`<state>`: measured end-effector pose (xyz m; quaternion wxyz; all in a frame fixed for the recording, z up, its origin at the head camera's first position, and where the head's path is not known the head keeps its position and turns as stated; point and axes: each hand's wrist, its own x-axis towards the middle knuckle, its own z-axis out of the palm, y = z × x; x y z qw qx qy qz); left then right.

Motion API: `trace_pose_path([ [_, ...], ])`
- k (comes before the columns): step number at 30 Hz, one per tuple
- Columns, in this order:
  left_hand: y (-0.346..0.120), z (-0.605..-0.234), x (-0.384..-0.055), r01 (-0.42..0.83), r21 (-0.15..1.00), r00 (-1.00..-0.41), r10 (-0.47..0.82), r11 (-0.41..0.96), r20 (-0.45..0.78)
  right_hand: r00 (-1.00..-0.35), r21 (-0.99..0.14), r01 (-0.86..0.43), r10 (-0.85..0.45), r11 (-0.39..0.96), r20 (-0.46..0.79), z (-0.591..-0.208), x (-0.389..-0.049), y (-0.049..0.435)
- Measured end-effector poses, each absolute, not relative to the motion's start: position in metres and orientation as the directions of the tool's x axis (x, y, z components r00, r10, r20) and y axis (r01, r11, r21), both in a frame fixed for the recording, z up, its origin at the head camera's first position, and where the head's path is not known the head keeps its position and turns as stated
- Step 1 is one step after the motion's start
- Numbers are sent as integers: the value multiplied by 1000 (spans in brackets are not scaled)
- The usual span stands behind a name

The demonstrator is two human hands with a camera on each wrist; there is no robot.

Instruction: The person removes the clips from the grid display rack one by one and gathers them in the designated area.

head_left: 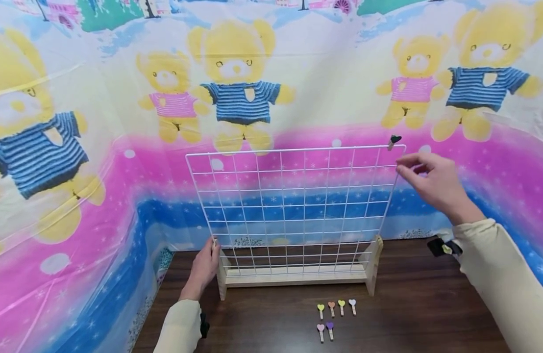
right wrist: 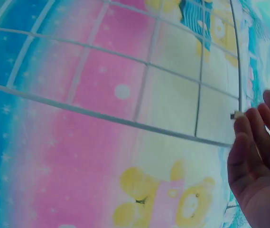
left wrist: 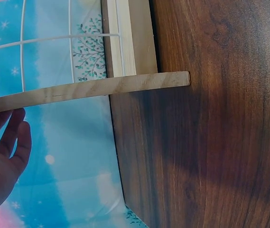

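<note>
A white wire grid (head_left: 303, 203) stands upright in a wooden stand (head_left: 295, 278). My left hand (head_left: 205, 264) grips the left wooden upright (left wrist: 87, 89); in the left wrist view its fingers lie against the wood's outer side, the thumb hidden. A small clothespin with a dark heart (head_left: 394, 140) is clipped on the top wire near the right corner. Just below it, by the grid's right edge, is my right hand (head_left: 434, 184), fingers loosely bent, with nothing seen between them. In the right wrist view the clothespin (right wrist: 237, 115) shows at the fingertips, partly covered.
Several small heart clothespins lie in two rows before the stand, among them a white one (head_left: 353, 307), an orange one (head_left: 332, 309) and a purple one (head_left: 330, 331). The dark wooden table (head_left: 262, 323) meets a bear-printed cloth (head_left: 298, 113) behind and at the sides.
</note>
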<state>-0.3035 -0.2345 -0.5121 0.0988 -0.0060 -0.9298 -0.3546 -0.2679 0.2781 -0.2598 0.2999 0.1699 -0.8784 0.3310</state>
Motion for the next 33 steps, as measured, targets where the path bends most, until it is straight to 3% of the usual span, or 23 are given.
trace_pose_path([
  [6,-236,-513,-305,78,654,-980,-61,753,188,-795,-599,-400,62,694,603,-238,-286,276],
  [12,-236,-512,-305,82,653,-980,-58,753,189,-884,-686,-366,-6,629,467,-234,-299,274],
  [21,-236,-513,-305,87,658,-981,-50,748,186,-859,-723,-446,-26,528,511,-239,-300,270],
  [33,-236,-513,-306,85,659,-982,-49,748,182,-835,-702,-461,1,542,550,-238,-304,263],
])
